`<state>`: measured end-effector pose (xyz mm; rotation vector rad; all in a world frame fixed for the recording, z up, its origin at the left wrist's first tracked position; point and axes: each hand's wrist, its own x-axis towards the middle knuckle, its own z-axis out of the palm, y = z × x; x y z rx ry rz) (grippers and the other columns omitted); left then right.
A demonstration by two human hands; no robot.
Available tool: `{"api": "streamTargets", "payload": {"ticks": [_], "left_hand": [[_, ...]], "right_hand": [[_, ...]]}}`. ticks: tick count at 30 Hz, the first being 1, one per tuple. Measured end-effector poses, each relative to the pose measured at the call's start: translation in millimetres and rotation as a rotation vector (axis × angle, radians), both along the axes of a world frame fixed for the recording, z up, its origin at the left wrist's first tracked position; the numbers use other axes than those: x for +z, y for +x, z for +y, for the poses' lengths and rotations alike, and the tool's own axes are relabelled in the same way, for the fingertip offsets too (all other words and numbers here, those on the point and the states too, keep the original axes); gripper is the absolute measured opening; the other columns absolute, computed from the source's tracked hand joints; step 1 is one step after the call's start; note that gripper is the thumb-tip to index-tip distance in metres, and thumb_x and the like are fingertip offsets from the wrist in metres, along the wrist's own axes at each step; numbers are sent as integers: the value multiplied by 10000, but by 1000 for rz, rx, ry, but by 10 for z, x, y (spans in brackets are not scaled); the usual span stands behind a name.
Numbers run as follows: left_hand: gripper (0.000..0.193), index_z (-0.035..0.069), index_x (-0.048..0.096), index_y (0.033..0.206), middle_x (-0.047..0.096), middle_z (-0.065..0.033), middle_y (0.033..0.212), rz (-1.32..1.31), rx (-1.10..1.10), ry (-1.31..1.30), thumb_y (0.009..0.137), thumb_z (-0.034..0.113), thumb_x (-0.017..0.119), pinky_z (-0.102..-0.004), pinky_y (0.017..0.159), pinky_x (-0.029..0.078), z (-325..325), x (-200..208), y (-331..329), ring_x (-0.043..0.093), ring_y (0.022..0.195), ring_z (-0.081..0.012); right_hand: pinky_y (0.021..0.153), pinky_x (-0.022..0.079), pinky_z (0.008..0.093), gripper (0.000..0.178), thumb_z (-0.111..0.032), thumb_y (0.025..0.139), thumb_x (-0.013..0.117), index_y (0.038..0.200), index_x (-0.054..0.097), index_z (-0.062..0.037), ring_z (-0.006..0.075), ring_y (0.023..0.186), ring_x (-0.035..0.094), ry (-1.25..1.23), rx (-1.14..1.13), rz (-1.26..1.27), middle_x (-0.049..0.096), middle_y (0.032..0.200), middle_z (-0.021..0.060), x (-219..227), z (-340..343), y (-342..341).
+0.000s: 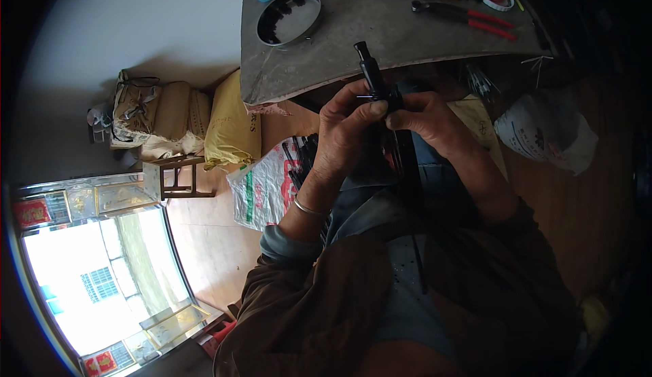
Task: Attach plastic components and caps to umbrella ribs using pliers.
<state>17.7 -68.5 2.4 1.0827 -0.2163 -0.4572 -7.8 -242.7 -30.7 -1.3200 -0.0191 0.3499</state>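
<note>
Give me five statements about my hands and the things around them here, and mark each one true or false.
1. The left hand touches a glossy black tube-shaped part. True.
2. A thin silver metal bracelet circles the right wrist. False: it circles the left wrist.
3. The round silver metal bowl stands on the wooden stool. False: it stands on the grey tabletop.
4. The red-handled metal pliers lie on the tabletop. True.
5. The hands are far apart. False: the right hand is close beside the left one.
</note>
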Motion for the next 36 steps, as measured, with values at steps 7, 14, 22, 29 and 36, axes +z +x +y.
{"api": "streamTargets", "payload": {"ticks": [7, 14, 22, 29, 36], "left_hand": [[258, 36, 612, 1090, 646, -34, 997, 2, -62, -166, 839, 46, 670, -264, 880, 460, -48, -58, -35, 594, 924, -112], [279, 41, 608, 1126, 639, -34, 1039, -4, -103, -125, 857, 86, 670, -276, 909, 445, -1, -125, 18, 585, 967, -119], [318, 35, 605, 1163, 647, -44, 1017, 93, -116, -185, 859, 104, 670, -265, 854, 467, 35, -164, 84, 598, 917, -126], [326, 34, 597, 1170, 645, -35, 982, 102, -149, -211, 859, 104, 668, -229, 740, 463, 48, -203, 104, 583, 828, -98], [349, 30, 569, 1193, 637, -38, 1007, 65, -126, -220, 863, 100, 660, -248, 802, 465, 4, -137, -4, 591, 881, -116]], "right_hand": [[771, 418, 248, 389, -361, 735, 795, 917, 665, -42, 80, 804, 548, 309, 103, 100, 615, 816, -12, -197, -30, 23], [743, 421, 235, 382, -377, 759, 777, 927, 639, -63, 65, 787, 542, 385, 26, 184, 593, 797, -30, -39, 107, -65], [709, 409, 217, 349, -382, 778, 761, 866, 637, -68, 44, 758, 529, 183, -78, 64, 593, 787, -37, -19, 152, -84], [669, 379, 209, 337, -389, 773, 764, 816, 636, -80, 35, 717, 497, 185, -59, 50, 575, 757, -48, -47, 146, -84], [843, 419, 286, 431, -386, 777, 758, 993, 646, -30, 104, 911, 565, 126, 44, 92, 625, 927, 15, -71, 87, -69]]}}
